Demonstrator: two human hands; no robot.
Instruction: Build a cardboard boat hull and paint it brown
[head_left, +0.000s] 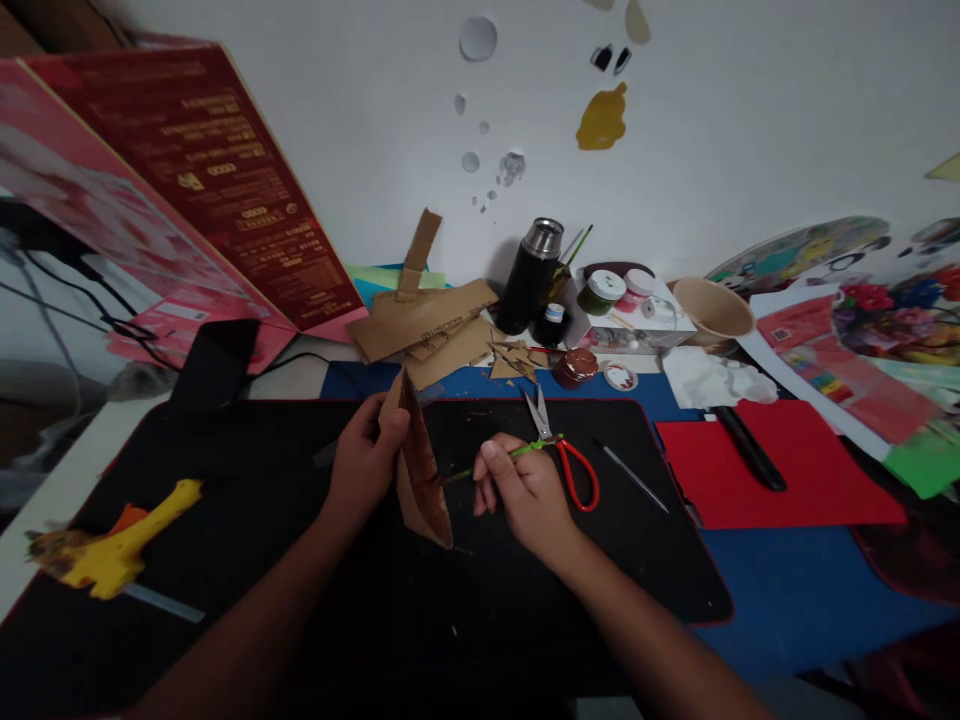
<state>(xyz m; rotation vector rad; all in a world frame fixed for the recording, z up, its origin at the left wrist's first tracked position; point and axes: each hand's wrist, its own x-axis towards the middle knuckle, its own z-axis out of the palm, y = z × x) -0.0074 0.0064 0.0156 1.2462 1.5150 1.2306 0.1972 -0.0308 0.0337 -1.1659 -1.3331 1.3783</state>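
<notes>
My left hand (364,455) grips a folded cardboard piece (411,490), thumb over its upper edge, and holds it tilted above the black mat (375,620). The inner side of the cardboard looks reddish brown. In my right hand (525,490) is a thin paintbrush with a green handle (527,447), pinched between thumb and fingers. Its tip points into the fold and appears to touch the inner face. Behind my right hand lie red-handled scissors (576,478), partly covered by it. A brown paint jar (576,368) stands farther back, beside a smeared lid (620,376).
On the left lie a yellow glue gun (127,550) and a black phone (214,365). Cardboard scraps (442,330), a black thermos (531,280) and paint tubs (602,290) line the back. A pen (634,475) and red sheet (697,470) are on the right.
</notes>
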